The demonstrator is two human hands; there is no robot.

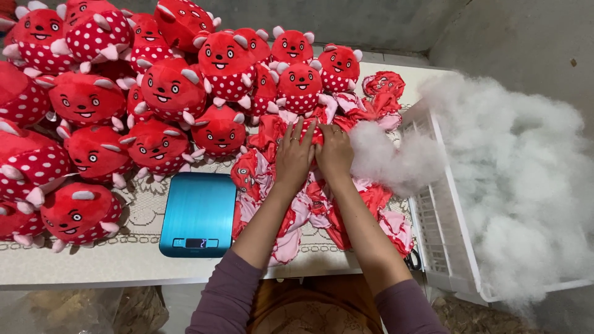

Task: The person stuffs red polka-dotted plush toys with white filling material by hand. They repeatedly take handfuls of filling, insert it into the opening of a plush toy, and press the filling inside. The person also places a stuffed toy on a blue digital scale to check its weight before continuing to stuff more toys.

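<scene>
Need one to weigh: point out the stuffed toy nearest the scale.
The red plush just above the teal scale; the others sit farther back or left.
</scene>
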